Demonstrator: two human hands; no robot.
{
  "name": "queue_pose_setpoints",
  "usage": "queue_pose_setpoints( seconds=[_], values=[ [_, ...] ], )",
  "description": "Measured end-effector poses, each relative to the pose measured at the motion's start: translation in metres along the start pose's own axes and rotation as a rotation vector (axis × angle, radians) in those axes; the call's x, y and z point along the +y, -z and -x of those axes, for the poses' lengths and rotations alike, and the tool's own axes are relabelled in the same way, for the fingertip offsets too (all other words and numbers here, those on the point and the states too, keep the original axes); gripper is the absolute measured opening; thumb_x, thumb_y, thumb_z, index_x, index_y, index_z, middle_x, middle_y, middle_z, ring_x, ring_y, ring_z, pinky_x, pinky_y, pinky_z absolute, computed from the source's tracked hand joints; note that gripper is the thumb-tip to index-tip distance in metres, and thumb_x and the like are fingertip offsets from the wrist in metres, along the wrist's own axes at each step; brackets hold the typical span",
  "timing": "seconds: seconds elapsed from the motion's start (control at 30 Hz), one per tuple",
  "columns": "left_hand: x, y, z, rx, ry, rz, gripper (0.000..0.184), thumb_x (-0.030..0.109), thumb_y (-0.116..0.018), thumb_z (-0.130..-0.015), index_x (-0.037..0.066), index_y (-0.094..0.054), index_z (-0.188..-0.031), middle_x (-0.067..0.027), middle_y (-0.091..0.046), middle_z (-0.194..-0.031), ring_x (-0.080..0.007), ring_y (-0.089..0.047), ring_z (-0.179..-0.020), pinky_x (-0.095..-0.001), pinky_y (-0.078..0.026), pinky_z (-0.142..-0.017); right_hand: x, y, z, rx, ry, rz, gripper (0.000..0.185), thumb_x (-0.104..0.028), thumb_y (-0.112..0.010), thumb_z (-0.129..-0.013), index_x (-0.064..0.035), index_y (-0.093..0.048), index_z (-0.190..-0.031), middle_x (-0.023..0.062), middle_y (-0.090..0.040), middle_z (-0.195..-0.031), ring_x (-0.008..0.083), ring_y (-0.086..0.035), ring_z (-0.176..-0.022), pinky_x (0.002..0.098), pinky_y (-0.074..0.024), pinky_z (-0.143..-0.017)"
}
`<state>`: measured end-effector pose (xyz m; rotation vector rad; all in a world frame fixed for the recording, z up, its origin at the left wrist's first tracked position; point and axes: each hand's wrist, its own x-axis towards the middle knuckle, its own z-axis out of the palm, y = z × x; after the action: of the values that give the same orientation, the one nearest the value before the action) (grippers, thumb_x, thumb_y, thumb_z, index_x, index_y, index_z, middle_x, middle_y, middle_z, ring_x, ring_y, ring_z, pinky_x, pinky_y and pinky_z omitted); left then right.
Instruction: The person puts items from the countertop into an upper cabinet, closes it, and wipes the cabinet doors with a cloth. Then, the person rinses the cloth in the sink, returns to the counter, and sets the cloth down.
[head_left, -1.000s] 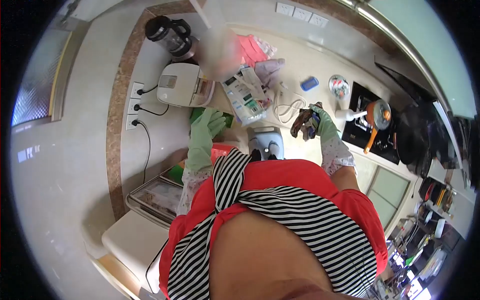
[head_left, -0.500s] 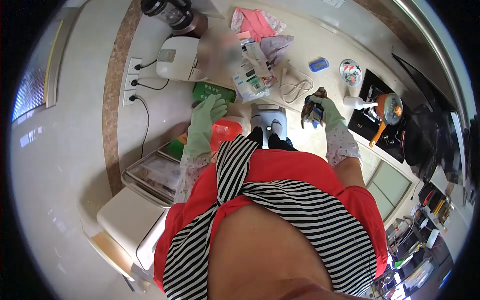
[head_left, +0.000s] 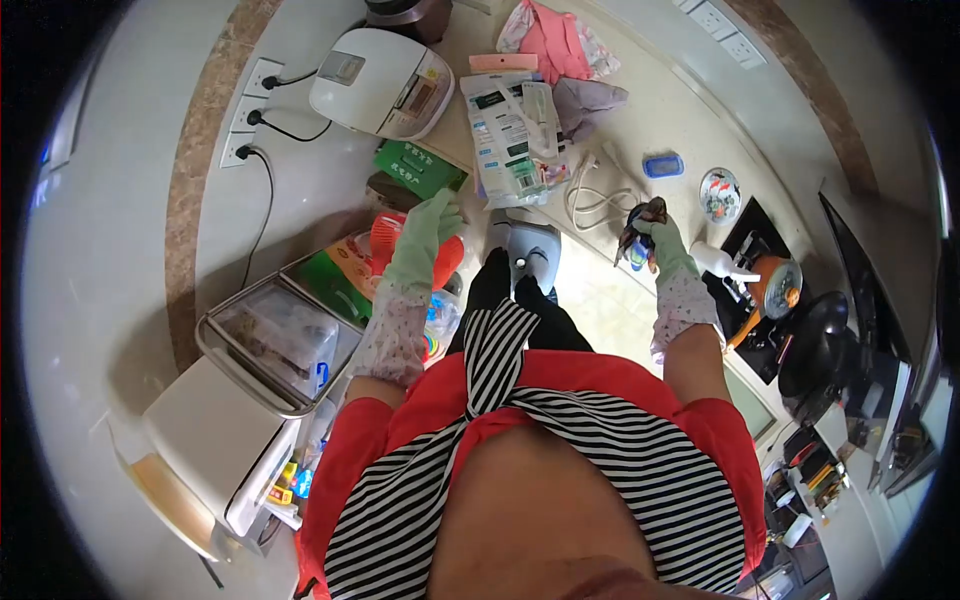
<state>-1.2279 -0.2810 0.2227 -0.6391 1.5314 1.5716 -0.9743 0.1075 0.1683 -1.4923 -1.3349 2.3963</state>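
Both of my hands wear pale green rubber gloves with patterned cuffs. My left hand (head_left: 432, 225) is stretched out with nothing in it, in front of a red plastic basket (head_left: 388, 240) and just below a green box (head_left: 420, 168). My right hand (head_left: 664, 240) is closed on a crumpled dark rag (head_left: 650, 212), which hangs at the counter's front edge. A blue and white patch shows at the rag's lower part; I cannot make out whether it is a separate thing. Close to the rag lies a coiled white cable (head_left: 590, 195) on the counter.
On the counter (head_left: 690, 120) are a white rice cooker (head_left: 375, 85), plastic packages (head_left: 510, 135), pink cloth (head_left: 555, 40), a blue brush-like item (head_left: 663, 165) and a patterned dish (head_left: 720, 195). An orange pot (head_left: 775, 285) stands on the stove. Below my feet is a grey-blue step stool (head_left: 540, 240).
The view has tilted and shifted, so the rice cooker and the lower left rack show more fully. My left hand's fingers are closer together; my right hand keeps hold of the rag.
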Motion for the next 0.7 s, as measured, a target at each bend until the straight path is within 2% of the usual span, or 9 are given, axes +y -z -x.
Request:
queue_pose_setpoints(
  seconds=[0.07, 0.17, 0.27, 0.3, 0.33, 0.4, 0.5, 0.57, 0.7],
  values=[
    [-0.012, 0.001, -0.043, 0.020, 0.002, 0.006, 0.041, 0.037, -0.067, -0.096, 0.001, -0.066, -0.117, -0.0135, -0.070, -0.101, -0.0209, -0.068, -0.088, -0.0341, -0.058, -0.077, 0.014, 0.008, -0.022, 0.022, -0.010, 0.072, 0.036, 0.007, -0.066, -0.077, -0.0067, -0.059, -0.110, 0.0085, -0.066, -0.095, 0.0274, -0.066, -0.079, 0.0396, -0.0570, -0.073],
    [-0.039, 0.007, -0.108, -0.073, -0.233, -0.334, 0.035, 0.034, -0.062, -0.097, 0.003, -0.068, -0.111, -0.0099, -0.068, -0.096, -0.0165, -0.064, -0.078, -0.0316, -0.054, -0.071, 0.018, -0.005, -0.039, 0.271, 0.025, 0.469, 0.044, 0.003, -0.069, -0.076, -0.0046, -0.060, -0.119, 0.0104, -0.067, -0.103, 0.0271, -0.067, -0.096, 0.0408, -0.0560, -0.083],
    [-0.030, -0.014, -0.117, -0.110, -0.060, -0.032, 0.035, 0.035, -0.058, -0.097, 0.004, -0.070, -0.105, -0.0064, -0.067, -0.090, -0.0160, -0.060, -0.070, -0.0321, -0.050, -0.067, -0.001, -0.040, -0.049, 0.323, 0.230, 1.106, 0.042, -0.010, -0.070, -0.084, -0.0049, -0.060, -0.124, 0.0150, -0.065, -0.110, 0.0279, -0.064, -0.104, 0.0395, -0.0532, -0.089],
    [-0.024, -0.019, -0.116, -0.171, -0.287, -0.190, 0.037, 0.037, -0.059, -0.096, 0.003, -0.070, -0.104, -0.0047, -0.066, -0.086, -0.0165, -0.059, -0.068, -0.0325, -0.050, -0.066, -0.005, -0.055, -0.054, 0.336, 0.306, 1.319, 0.042, -0.014, -0.071, -0.087, -0.0049, -0.060, -0.126, 0.0166, -0.064, -0.112, 0.0282, -0.063, -0.106, 0.0390, -0.0523, -0.091],
    [-0.023, -0.024, -0.119, -0.229, -0.515, -0.349, 0.039, 0.039, -0.059, -0.096, 0.002, -0.070, -0.102, -0.0030, -0.064, -0.082, -0.0170, -0.057, -0.066, -0.0330, -0.049, -0.066, -0.005, -0.071, -0.061, 0.330, 0.309, 1.331, 0.042, -0.014, -0.071, -0.087, -0.0049, -0.060, -0.126, 0.0166, -0.064, -0.112, 0.0282, -0.063, -0.106, 0.0390, -0.0523, -0.091],
    [-0.026, -0.032, -0.137, -0.194, -0.475, -0.328, 0.042, 0.041, -0.059, -0.095, 0.001, -0.070, -0.104, -0.0047, -0.065, -0.084, -0.0182, -0.058, -0.069, -0.0336, -0.050, -0.068, 0.001, -0.107, -0.084, 0.119, 0.672, 1.183, 0.054, -0.023, -0.073, -0.087, -0.0062, -0.057, -0.136, 0.0196, -0.065, -0.114, 0.0296, -0.061, -0.114, 0.0398, -0.0497, -0.095],
    [-0.028, -0.044, -0.158, -0.077, -0.342, -0.311, 0.052, 0.048, -0.058, -0.095, -0.001, -0.069, -0.108, -0.0100, -0.067, -0.091, -0.0220, -0.062, -0.076, -0.0354, -0.051, -0.073, 0.021, -0.156, -0.121, 0.069, 0.674, 1.125, 0.064, -0.029, -0.075, -0.087, -0.0031, -0.053, -0.141, 0.0197, -0.064, -0.120, 0.0300, -0.061, -0.116, 0.0418, -0.0482, -0.096],
    [-0.028, -0.049, -0.170, -0.018, -0.298, -0.321, 0.058, 0.052, -0.057, -0.094, -0.003, -0.068, -0.111, -0.0135, -0.069, -0.095, -0.0245, -0.064, -0.081, -0.0366, -0.052, -0.076, 0.020, -0.189, -0.135, 0.024, 0.825, 1.016, 0.067, -0.031, -0.077, -0.085, 0.0008, -0.053, -0.139, 0.0173, -0.064, -0.114, 0.0297, -0.061, -0.110, 0.0417, -0.0488, -0.092],
    [-0.032, -0.052, -0.197, 0.073, -0.232, -0.337, 0.072, 0.061, -0.055, -0.093, -0.006, -0.067, -0.117, -0.0204, -0.072, -0.104, -0.0295, -0.069, -0.091, -0.0391, -0.053, -0.083, 0.022, -0.222, -0.164, 0.072, 0.646, 1.031, 0.076, -0.038, -0.080, -0.084, 0.0007, -0.050, -0.141, 0.0217, -0.061, -0.122, 0.0301, -0.062, -0.107, 0.0429, -0.0492, -0.091]
  ],
)
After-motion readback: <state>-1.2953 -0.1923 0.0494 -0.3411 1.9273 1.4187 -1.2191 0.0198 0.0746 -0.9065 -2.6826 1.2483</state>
